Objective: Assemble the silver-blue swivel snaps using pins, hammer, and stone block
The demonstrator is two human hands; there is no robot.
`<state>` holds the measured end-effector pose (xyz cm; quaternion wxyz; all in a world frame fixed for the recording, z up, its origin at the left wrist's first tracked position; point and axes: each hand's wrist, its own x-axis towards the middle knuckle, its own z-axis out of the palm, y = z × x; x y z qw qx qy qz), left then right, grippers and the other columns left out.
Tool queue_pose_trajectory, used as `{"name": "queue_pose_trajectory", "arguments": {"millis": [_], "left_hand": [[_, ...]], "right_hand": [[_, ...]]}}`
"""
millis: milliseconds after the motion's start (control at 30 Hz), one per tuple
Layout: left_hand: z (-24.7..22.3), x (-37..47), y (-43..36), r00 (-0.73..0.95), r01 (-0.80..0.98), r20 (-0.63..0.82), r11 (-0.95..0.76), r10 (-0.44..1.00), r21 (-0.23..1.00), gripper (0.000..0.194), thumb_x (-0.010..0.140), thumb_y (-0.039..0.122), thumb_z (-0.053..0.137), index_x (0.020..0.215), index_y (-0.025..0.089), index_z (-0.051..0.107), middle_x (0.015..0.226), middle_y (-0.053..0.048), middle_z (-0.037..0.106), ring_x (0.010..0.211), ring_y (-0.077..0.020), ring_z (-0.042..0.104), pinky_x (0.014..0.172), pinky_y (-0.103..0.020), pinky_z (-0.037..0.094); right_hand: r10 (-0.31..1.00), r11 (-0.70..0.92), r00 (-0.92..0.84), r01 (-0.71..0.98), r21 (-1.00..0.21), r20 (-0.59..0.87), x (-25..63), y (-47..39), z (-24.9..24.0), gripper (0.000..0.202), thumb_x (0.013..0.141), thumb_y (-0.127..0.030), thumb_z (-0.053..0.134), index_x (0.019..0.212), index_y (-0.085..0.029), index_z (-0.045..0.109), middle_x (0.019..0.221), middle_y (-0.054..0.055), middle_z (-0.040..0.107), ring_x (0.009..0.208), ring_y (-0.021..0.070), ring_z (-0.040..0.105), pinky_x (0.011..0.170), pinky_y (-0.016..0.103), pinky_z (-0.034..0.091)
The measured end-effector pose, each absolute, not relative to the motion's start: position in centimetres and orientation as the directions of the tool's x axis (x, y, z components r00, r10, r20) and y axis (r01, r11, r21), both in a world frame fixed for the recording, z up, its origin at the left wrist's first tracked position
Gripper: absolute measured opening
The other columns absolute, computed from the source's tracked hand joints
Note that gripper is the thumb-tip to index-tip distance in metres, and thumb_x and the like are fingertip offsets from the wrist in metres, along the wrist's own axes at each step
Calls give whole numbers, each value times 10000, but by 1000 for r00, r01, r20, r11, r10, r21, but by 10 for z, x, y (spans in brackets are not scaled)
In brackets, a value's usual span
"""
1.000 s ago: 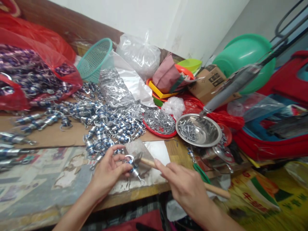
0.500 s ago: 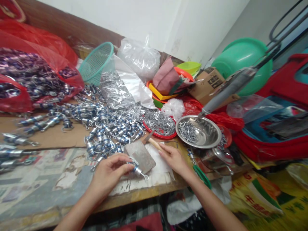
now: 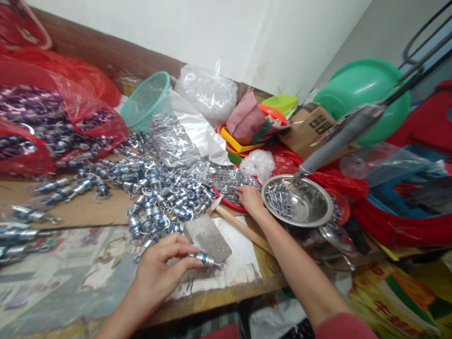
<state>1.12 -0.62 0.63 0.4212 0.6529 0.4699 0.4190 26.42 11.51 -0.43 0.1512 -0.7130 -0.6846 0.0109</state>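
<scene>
My left hand (image 3: pixel 173 263) pinches a blue and silver metal fitting (image 3: pixel 208 260) with a ring at its end, beside a grey block (image 3: pixel 207 237) on the bench. My right hand (image 3: pixel 250 198) reaches into the red tray (image 3: pixel 226 200) of small flat metal pieces (image 3: pixel 229 180); its fingertips touch the pieces, and whether they hold one is hidden. A hammer with a wooden handle (image 3: pixel 243 230) lies right of the block, its head toward the tray, the handle passing under my right forearm. A heap of similar fittings (image 3: pixel 158 197) spreads behind the block.
A steel bowl (image 3: pixel 318 200) of metal pins stands right of the tray, with a grey-handled tool (image 3: pixel 342 136) slanting above it. A teal basket (image 3: pixel 146 101) and clear bags stand behind. A red bag (image 3: pixel 95 122) of purple fittings is at the left, a green basin (image 3: pixel 370 94) at the right.
My right hand has let go of the hammer, now lying on the bench, and moved forward to the tray of flat pieces. My left hand still holds the fitting beside the block.
</scene>
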Motion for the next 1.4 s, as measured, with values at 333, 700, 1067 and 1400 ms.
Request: {"name": "queue_pose_trajectory", "arguments": {"millis": [333,700,1067,1400], "left_hand": [[7,11,-9,161,274,155,-195,975,942,128,557,228,721,682,252,739,629,-11,680,596,-178,620,560,-243,478],[7,14,-18,138,389,378,-401,916,829,235,642,247,669,875,266,693,671,-7,673,590,-167,602,580,-243,473],[16,11,-24,75,226,286,-295,955,928,92,621,213,680,650,285,730,641,1,669,606,-155,612,559,-224,470],[31,7,-22,158,204,182,-212,971,956,43,591,265,705,551,250,708,602,-6,659,584,-169,599,559,-242,461]], "right_hand": [[960,119,11,890,-441,281,240,69,20,173,799,-268,528,817,-149,651,763,36,678,666,127,615,619,223,461],[746,659,-609,734,-164,269,177,-24,57,139,775,-58,445,770,-134,562,693,41,570,645,159,518,572,261,408],[789,614,-505,660,-432,350,177,-40,57,160,834,-176,469,985,-145,510,864,67,581,814,171,540,707,286,463],[501,827,-571,537,-165,651,191,-43,36,213,840,-115,416,968,-147,583,932,112,647,844,160,608,675,265,510]]}}
